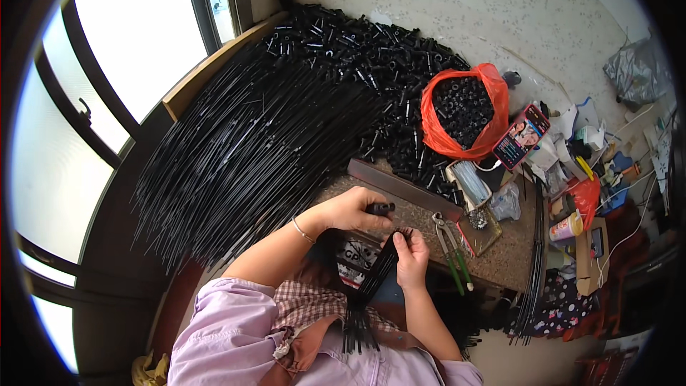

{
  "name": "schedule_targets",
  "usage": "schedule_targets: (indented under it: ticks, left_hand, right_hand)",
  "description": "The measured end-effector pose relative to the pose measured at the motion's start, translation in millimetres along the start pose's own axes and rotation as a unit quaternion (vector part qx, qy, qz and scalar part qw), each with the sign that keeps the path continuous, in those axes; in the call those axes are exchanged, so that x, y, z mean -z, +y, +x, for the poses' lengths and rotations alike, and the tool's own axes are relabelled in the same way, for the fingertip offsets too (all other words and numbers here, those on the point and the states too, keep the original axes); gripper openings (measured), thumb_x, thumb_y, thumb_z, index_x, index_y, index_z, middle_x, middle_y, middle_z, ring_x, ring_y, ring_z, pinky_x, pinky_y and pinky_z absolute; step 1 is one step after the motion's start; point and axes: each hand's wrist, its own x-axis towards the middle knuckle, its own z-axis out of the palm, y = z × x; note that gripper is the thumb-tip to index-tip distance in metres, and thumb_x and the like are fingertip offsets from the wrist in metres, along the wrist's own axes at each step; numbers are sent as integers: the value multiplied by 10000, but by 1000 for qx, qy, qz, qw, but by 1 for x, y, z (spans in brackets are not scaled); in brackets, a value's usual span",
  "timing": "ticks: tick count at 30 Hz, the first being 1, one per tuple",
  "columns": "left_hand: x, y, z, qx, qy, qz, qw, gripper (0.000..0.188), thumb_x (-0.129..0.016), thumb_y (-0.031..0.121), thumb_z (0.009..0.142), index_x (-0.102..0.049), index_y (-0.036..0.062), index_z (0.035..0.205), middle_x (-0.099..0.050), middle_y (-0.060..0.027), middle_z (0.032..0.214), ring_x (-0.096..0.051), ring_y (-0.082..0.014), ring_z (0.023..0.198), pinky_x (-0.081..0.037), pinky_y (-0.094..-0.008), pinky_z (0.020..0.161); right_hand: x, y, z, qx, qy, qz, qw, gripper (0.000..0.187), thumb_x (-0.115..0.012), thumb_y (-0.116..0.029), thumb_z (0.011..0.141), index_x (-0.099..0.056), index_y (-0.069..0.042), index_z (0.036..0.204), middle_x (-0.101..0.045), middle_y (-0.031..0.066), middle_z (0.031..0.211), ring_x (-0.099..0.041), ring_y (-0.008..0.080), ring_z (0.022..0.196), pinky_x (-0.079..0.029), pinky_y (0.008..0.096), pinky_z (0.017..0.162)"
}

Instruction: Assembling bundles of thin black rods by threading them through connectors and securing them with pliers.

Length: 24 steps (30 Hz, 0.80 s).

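My left hand (351, 209), with a bangle on its wrist, is closed around a short black tubular piece (381, 209) whose end sticks out past the fingers. Just right of it and a little nearer, my right hand (412, 260) grips a bundle of thin black rods (376, 277). The bundle slants down over my lap, its lower ends fanned out. My right thumb lies along the rods near their upper end. The two hands are close together but apart, in front of the table's near edge.
Long black rods (236, 139) and black tubular pieces (350, 46) are heaped across the table (400, 193). A red plastic bag (431, 125) holds black pieces. Green-handled pliers (449, 251), a dark flat bar (405, 189) and a propped phone (522, 137) lie beyond my right hand. Clutter fills the right side.
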Motion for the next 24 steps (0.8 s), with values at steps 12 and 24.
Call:
schedule_targets:
  ticks: [12, 24]
  left_hand:
    - [-21, -23, -38, 93, 189, -386, 898, 117, -585, 66, 655, -494, 55, 726, -466, -3, 667, -411, -80, 552, -327, -184, 495]
    - [-38, -62, -29, 142, 92, -650, 741, 231, -540, -56, 646, -479, -27, 867, -531, -122, 826, -534, -171, 751, -449, -257, 696]
  right_hand:
    - [-3, 6, -13, -24, 2, 9, 1000, 87, -481, -116, 751, -443, -42, 773, -518, 54, 702, -484, 104, 598, -405, 216, 576]
    - [-8, 34, 9, 30, 70, 53, 996, 173, -506, -65, 732, -402, -34, 867, -454, 4, 791, -412, 58, 726, -329, 180, 675]
